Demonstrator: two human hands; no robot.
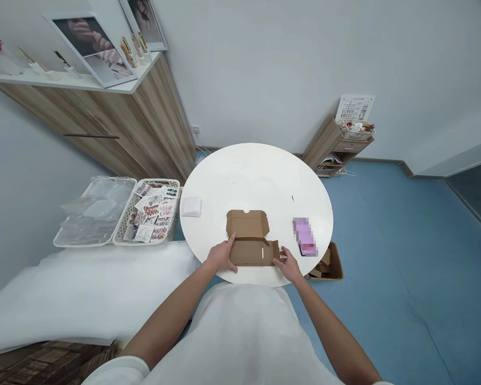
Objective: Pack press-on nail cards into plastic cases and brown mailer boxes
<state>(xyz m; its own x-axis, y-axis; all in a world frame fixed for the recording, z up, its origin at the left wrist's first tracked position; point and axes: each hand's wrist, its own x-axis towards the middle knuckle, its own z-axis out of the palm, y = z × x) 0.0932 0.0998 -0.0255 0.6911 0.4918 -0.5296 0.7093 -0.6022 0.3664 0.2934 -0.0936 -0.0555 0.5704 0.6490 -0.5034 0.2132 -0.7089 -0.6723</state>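
Observation:
A small brown cardboard mailer box [246, 252] lies on the white round table in front of me, with its lid [246, 223] folded back away from me. My left hand [222, 254] grips the box's left end, the thumb over its edge. At the opposite end, my right hand [287, 264] has its fingers on the right side flap [276, 250], which stands partly up. Inside the box a small white strip [263, 253] shows near the right. The undersides of my fingers are partly hidden.
On the round table [260, 176] are a white stack of small sheets [191, 206] and a blurred purple phone-like object [305, 237]. Baskets of carded packs [147, 214] and clear plastic packaging [100, 208] stand left. A carton [333, 262] of cardboard sits below right.

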